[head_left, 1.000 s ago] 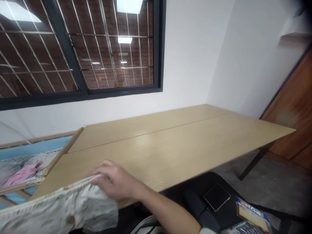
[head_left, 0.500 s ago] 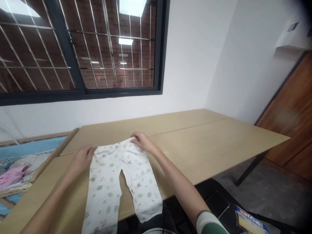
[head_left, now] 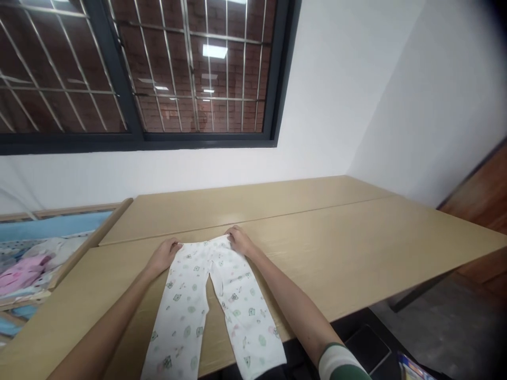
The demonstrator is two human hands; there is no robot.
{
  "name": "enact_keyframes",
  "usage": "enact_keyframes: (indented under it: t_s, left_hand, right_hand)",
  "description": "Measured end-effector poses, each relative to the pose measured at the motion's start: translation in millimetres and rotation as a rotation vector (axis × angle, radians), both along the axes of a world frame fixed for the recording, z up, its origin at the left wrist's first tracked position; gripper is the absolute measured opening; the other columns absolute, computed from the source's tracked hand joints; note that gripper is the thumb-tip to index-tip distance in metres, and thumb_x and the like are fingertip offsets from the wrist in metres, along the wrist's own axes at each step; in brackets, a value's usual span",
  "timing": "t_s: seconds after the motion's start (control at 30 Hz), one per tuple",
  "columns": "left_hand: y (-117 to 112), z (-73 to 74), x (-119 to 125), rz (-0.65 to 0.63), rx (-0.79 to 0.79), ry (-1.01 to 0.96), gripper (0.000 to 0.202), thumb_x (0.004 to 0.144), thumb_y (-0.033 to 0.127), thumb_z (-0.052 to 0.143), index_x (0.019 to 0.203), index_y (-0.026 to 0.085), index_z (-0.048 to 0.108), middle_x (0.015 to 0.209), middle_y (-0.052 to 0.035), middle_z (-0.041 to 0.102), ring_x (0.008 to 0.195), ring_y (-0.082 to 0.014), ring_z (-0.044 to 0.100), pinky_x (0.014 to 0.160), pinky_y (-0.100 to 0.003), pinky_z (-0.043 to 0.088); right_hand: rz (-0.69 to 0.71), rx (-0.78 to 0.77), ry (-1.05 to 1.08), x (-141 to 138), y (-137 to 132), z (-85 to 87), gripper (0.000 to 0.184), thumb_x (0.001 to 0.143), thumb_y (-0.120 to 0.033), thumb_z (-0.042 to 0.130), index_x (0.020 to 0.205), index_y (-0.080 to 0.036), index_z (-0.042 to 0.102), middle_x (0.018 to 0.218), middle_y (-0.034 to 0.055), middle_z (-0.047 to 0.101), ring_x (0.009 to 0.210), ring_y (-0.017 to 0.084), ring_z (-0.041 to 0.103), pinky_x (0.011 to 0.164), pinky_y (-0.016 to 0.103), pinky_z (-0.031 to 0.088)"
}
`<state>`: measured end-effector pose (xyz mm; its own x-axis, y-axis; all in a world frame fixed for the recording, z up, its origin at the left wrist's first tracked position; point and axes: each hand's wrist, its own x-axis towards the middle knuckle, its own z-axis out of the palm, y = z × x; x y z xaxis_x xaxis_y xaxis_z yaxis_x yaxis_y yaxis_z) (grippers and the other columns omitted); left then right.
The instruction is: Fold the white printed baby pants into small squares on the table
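Note:
A small pair of white pants (head_left: 186, 301) with a green and grey animal-and-leaf print lies spread on the wooden table (head_left: 336, 253), waistband away from me and legs toward me. My left hand (head_left: 165, 254) pinches the left corner of the waistband. At the other corner, my right hand (head_left: 240, 240) grips the waistband with its fingers closed over the cloth. Both leg ends reach the table's near edge, and the left one runs out of view at the bottom.
On the left stands a wood-framed crib (head_left: 114, 221) with blue lining, holding a pink cloth (head_left: 26, 272) and other fabrics. A barred window (head_left: 190, 79) is in the white wall behind the table. Below the near edge at right are a black surface (head_left: 366, 345) and a colourful packet (head_left: 412, 367).
Both hands have pushed the pants flatter onto the table and slightly away from me, with the legs straighter. The view has shifted, so the window sits higher and the pants further right.

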<state>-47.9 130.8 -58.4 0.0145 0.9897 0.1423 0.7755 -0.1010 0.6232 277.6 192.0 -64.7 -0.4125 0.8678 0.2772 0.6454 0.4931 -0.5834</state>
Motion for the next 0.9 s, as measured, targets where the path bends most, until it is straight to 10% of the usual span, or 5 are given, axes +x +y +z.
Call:
enact_keyframes:
  t_s: [0.3, 0.53, 0.7, 0.9]
  left_hand:
    - [36.7, -5.4, 18.1, 0.218, -0.045, 0.123, 0.03, 0.095, 0.038, 0.048, 0.1, 0.019, 0.07, 0.105, -0.0122, 0.076, 0.097, -0.0263, 0.068, 0.072, -0.03, 0.045]
    - [27.3, 23.9, 43.5, 0.259, 0.018, 0.201, 0.036, 0.097, 0.034, 0.045, 0.116, 0.014, 0.067, 0.123, -0.0198, 0.068, 0.118, -0.0333, 0.061, 0.094, -0.039, 0.047]
    - [-19.8, 45.9, 108.0, 0.044, 0.077, 0.228, 0.039, 0.097, 0.037, 0.045, 0.124, 0.014, 0.063, 0.129, -0.0198, 0.063, 0.127, -0.0351, 0.054, 0.108, -0.045, 0.04]
    - [-122.3, 50.2, 204.7, -0.42, -0.151, 0.183, 0.038, 0.092, 0.059, 0.052, 0.086, 0.025, 0.067, 0.088, -0.0091, 0.074, 0.082, -0.027, 0.07, 0.069, -0.036, 0.048]
  right_hand:
    - [-0.106, -0.015, -0.002, -9.7, 41.6, -8.0, 0.025, 0.091, 0.0, 0.054, 0.105, -0.012, 0.07, 0.107, 0.0104, 0.062, 0.103, 0.019, 0.057, 0.097, 0.026, 0.042]
    - [-0.147, -0.11, 0.074, -10.1, 50.8, 1.5, 0.016, 0.088, -0.003, 0.059, 0.097, -0.012, 0.069, 0.097, 0.0085, 0.067, 0.092, 0.016, 0.059, 0.087, 0.024, 0.045]
    - [-0.145, -0.261, 0.178, -6.4, 52.6, 6.0, 0.007, 0.092, -0.013, 0.06, 0.093, -0.012, 0.067, 0.076, 0.0021, 0.065, 0.065, 0.012, 0.056, 0.062, 0.021, 0.044]
    - [-0.175, -0.361, 0.294, -6.1, 52.0, 6.7, 0.014, 0.085, -0.01, 0.068, 0.098, -0.013, 0.063, 0.07, -0.0025, 0.06, 0.057, 0.009, 0.053, 0.056, 0.02, 0.043]
